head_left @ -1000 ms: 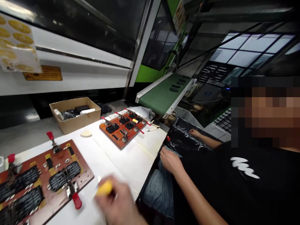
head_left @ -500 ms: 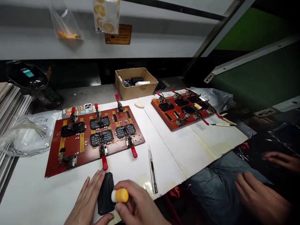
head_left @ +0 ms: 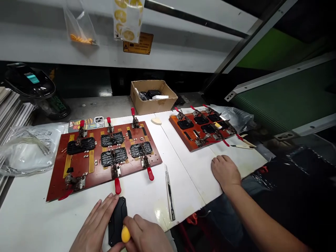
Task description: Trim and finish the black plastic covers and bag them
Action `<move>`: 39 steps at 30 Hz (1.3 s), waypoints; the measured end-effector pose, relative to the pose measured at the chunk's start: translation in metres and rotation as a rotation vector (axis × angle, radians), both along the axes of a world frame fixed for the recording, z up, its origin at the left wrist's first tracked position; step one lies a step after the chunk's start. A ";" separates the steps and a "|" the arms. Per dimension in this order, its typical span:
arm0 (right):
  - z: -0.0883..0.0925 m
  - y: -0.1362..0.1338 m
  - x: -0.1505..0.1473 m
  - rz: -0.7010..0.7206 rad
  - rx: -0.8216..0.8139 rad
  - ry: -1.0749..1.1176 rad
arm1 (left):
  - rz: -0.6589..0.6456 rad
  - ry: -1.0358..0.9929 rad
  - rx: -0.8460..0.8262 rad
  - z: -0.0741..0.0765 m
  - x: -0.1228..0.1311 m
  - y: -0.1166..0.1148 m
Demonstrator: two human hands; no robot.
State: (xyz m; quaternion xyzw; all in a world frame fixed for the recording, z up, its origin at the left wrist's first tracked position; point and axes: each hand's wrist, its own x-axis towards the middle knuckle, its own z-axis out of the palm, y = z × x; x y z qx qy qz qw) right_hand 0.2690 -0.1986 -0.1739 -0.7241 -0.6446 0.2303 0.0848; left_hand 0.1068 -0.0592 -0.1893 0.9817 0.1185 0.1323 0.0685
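The black panel point(head_left: 117, 222) lay on the table point(head_left: 189, 196), seemingly unfinished; the left hand point(head_left: 90, 229), spread, steadied it; the right hand point(head_left: 147, 232) had its grip round a yellow-ended tool point(head_left: 125, 235). Beyond, four similar panels point(head_left: 107, 159) (already clamped) sat on the nearer board point(head_left: 58, 175).

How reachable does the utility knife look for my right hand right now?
Probably yes: the utility knife lies uncovered on the white tabletop beside your right hand, with nothing visible in between, though that hand grips a yellow object.
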 end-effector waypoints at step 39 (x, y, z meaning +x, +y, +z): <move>0.038 -0.014 0.012 -0.206 -0.182 0.352 | 0.066 0.098 -0.276 0.002 -0.006 -0.004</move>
